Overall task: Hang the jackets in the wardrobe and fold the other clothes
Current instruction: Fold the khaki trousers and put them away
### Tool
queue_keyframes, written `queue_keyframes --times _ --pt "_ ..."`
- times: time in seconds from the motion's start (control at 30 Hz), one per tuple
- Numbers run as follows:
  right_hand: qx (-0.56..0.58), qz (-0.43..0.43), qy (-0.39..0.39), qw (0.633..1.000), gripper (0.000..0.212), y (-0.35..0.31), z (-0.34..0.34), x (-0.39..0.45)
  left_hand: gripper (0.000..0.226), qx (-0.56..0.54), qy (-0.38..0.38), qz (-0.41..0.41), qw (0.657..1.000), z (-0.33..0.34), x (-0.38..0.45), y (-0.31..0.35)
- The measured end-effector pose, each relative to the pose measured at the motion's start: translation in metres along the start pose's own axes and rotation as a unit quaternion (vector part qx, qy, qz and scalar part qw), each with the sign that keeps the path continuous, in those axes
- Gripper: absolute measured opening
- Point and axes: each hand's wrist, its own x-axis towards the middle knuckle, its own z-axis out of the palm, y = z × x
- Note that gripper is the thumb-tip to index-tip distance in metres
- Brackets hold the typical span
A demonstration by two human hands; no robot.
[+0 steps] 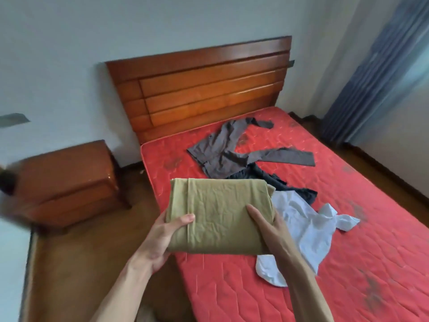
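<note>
Right at the centre, a folded olive-tan garment (218, 214) is held up over the near left corner of the bed, a neat rectangular bundle with a seam running down its left side. The left hand (160, 238) grips its left edge, thumb on top of the cloth and the fingers curled underneath, out of sight. The right hand (269, 231) holds the right edge, its thumb lying straight across the top face and the other fingers wrapped under the bundle, so both hands are clamped on the fabric.

Just beside the bundle on its right, a crumpled white shirt (306, 231) lies spread on the red quilted mattress (348, 263), partly hidden by the right forearm. Behind it a dark, nearly black garment (278, 182) lies bunched, touching the white shirt. Farther toward the head of the bed, a grey-brown long-sleeved jacket (222, 152) lies flat with both sleeves flung out to the right; its lower edge overlaps the dark garment.

A wooden headboard (202, 89) with horizontal slats stands against the pale wall. To the left of the bed sits a wooden nightstand (67, 182) on a brown floor (88, 263). Blue-grey curtains (380, 66) hang at the far right.
</note>
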Motion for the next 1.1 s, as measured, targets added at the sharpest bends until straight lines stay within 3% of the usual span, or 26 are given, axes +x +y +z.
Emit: queue_keyframes --times 0.1,0.33,0.6,0.8,1.1 --pt "-0.003 0.002 -0.036 0.999 0.032 -0.013 0.054 0.019 0.068 -0.012 0.041 0.019 0.999 -0.044 -0.008 0.023" --pt "-0.016 0.016 -0.141 0.990 0.064 -0.042 0.192 0.059 0.073 -0.023 0.096 0.055 0.994 -0.163 -0.011 0.076" --pt "0.017 -0.017 -0.193 0.981 0.062 -0.075 0.352 0.081 0.062 -0.033 0.124 0.084 0.988 -0.292 -0.003 0.153" --pt "0.009 -0.024 -0.238 0.971 0.061 -0.102 0.447 0.106 0.080 -0.068 0.178 0.081 0.978 -0.368 0.004 0.195" --pt "-0.025 -0.006 -0.381 0.924 0.063 -0.145 0.557 0.191 0.090 -0.123 0.243 0.085 0.958 -0.447 0.048 0.245"
